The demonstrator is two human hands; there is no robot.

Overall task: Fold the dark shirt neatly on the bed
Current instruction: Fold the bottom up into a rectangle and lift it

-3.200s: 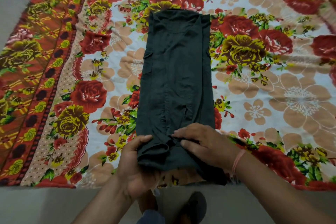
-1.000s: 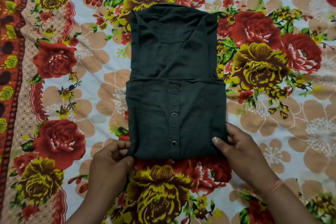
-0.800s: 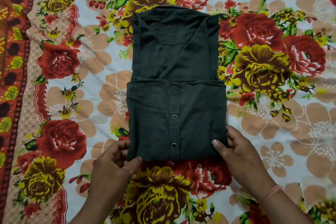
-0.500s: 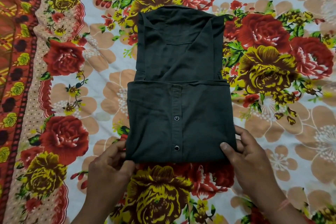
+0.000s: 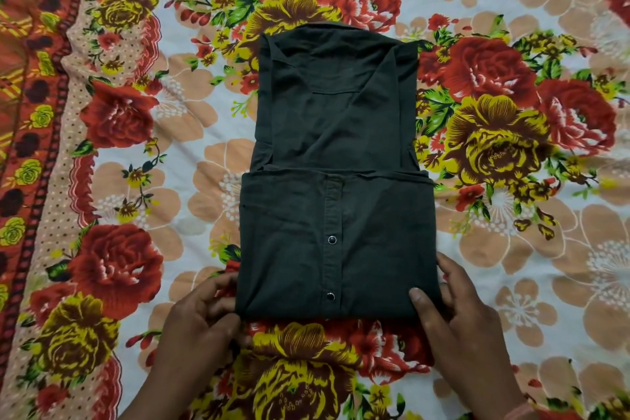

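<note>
The shirt (image 5: 335, 181) lies half-folded on the bed (image 5: 545, 249); left hand (image 5: 201, 320) and right hand (image 5: 456, 310) pinch its near corners

The left hand (image 5: 201, 320) has its fingertips tucked under the near left corner of the dark shirt (image 5: 335, 181), out of sight; the right hand (image 5: 456, 314) hides the near right corner, its fingers partly beneath the cloth. Both forearms run off the bottom edge; the floral bedsheet (image 5: 511, 232) is cut off on every side, and the shirt's folded-under layers cannot be seen.
</note>
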